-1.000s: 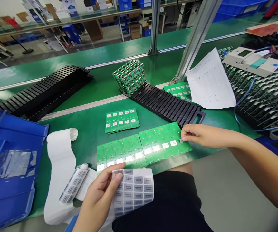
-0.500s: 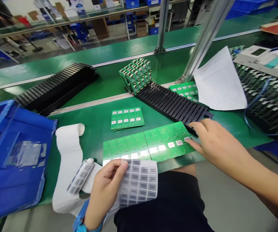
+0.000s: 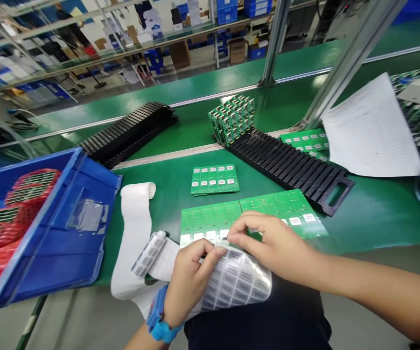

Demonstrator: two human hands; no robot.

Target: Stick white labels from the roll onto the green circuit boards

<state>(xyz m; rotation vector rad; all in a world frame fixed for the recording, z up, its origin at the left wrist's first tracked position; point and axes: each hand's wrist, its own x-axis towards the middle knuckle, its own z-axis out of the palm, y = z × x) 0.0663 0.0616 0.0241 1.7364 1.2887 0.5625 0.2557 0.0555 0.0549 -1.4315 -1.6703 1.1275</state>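
My left hand (image 3: 194, 277), with a blue watch at the wrist, grips a sheet of printed labels (image 3: 237, 284) between thumb and fingers. At the sheet's upper edge my right hand (image 3: 273, 243) is closed in a pinch on a small label (image 3: 225, 238). Just beyond both hands lie two green circuit board panels side by side, the left panel (image 3: 204, 218) and the right panel (image 3: 284, 203), white labels along their near rows. My right hand covers part of the right panel. Behind them sits a small stack of labelled boards (image 3: 215, 180).
A blue bin (image 3: 60, 243) with red-wrapped boards stands at left, beside a curling white backing strip (image 3: 135, 214) and a label roll (image 3: 149, 255). Black slotted racks (image 3: 279, 165) (image 3: 129, 129), upright boards (image 3: 231, 119), a paper sheet (image 3: 372, 131) and a metal post (image 3: 356, 58) are further back.
My right hand has moved left from the far label on the right panel to the label sheet's top edge. The sheet is now bent, and the view has shifted left.
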